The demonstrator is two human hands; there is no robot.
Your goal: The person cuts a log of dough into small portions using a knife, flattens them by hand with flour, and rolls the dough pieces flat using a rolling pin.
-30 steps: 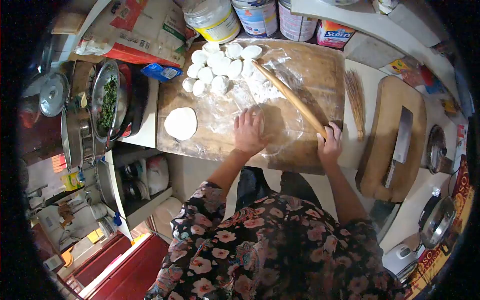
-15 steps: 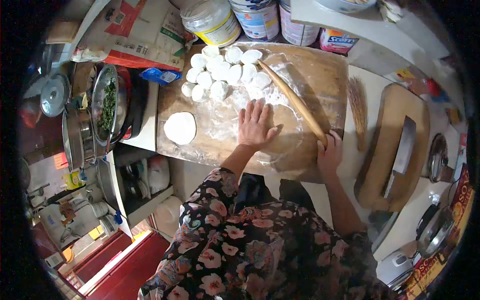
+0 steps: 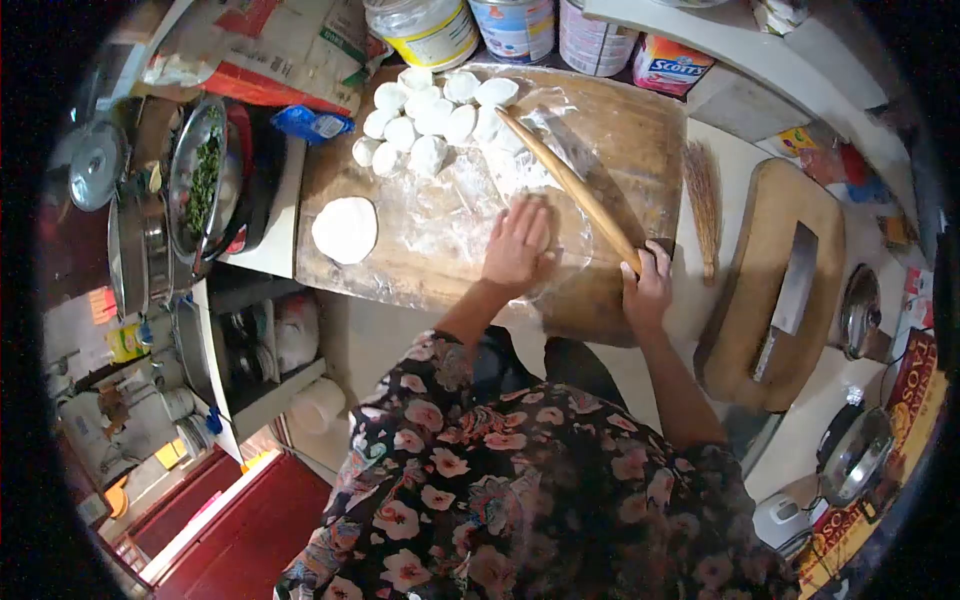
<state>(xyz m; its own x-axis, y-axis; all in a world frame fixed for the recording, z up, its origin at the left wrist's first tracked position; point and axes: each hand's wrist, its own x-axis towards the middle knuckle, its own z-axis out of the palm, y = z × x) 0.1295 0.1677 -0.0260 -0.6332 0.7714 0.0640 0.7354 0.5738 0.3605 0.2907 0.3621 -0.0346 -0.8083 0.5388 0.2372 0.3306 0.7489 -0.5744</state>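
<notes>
My left hand lies palm down on the floured wooden board, fingers stretched out and slightly blurred. Whether dough is under it I cannot tell. With its fingers round the near end of a wooden rolling pin, my right hand rests at the board's right front. The pin slants away to the far left, its tip by a cluster of several small white dough pieces. A flat round dough sheet sits at the left of the board.
Right of the board are a straw brush and a chopping board bearing a cleaver. Tubs and cans line the back. At left stands a metal bowl of chopped greens, beside a blue packet.
My left hand has slid slightly right and nearer my body on the board, its fingers closer together. My right hand still holds the rolling pin's end. The whole view has shifted a little.
</notes>
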